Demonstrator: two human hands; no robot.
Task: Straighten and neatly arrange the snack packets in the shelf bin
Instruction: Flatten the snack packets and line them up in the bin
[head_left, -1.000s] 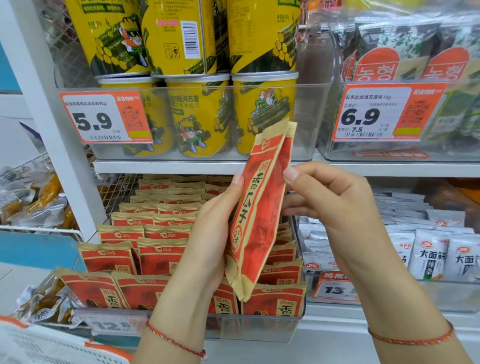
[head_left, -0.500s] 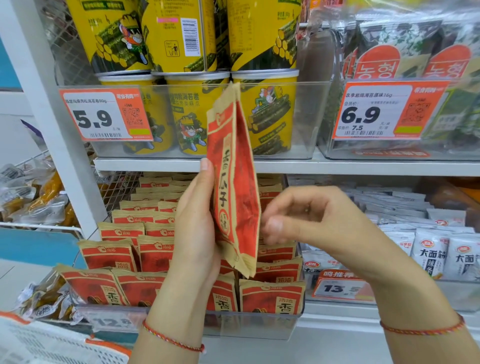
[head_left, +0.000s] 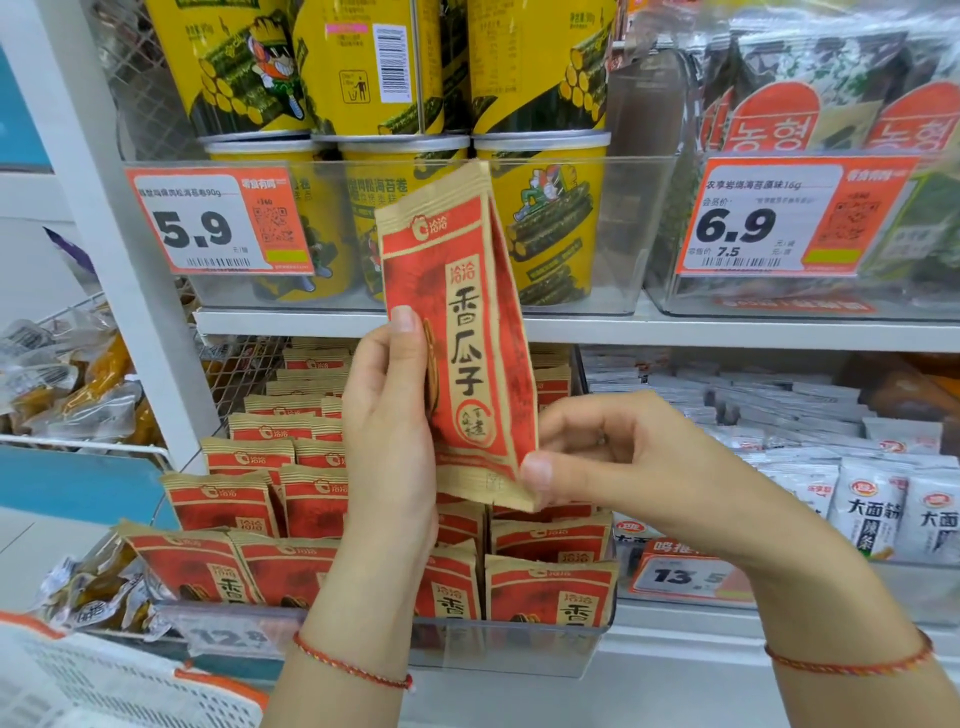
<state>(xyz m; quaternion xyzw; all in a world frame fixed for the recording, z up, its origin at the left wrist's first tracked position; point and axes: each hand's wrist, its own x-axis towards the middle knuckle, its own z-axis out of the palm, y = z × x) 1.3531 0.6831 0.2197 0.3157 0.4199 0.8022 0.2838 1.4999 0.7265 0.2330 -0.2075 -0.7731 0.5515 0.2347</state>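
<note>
A red and tan snack packet (head_left: 462, 338) is standing upright in the air, front face toward the camera, above the near part of the clear shelf bin (head_left: 519, 649) and in front of the edge of the shelf above. The left hand (head_left: 389, 441) is holding it along its left edge, thumb lying on the printed face and the fingers hidden behind, while the right hand (head_left: 613, 462) is pinching the bottom right corner at the tan seal between thumb and forefinger, its other fingers loosely curled. The packet is looking light and thin, with a crinkly paper-like skin and a loose filling that is probably shifting inside, so it is likely flexing at the middle and is best taken by the flat sealed ends or by both long edges, not squeezed across the belly. Below, the other packets (head_left: 550, 587) of the same kind are standing in rows in the bin, those at the near left leaning over and those farther back looking more upright, which suggests the arranging is only partly done. On the shelf above, yellow canisters (head_left: 540, 228) are sitting in a clear tray behind a price tag (head_left: 213, 223), and to the right of the bin white packets (head_left: 872, 509) are filling a neighbouring bin.
</note>
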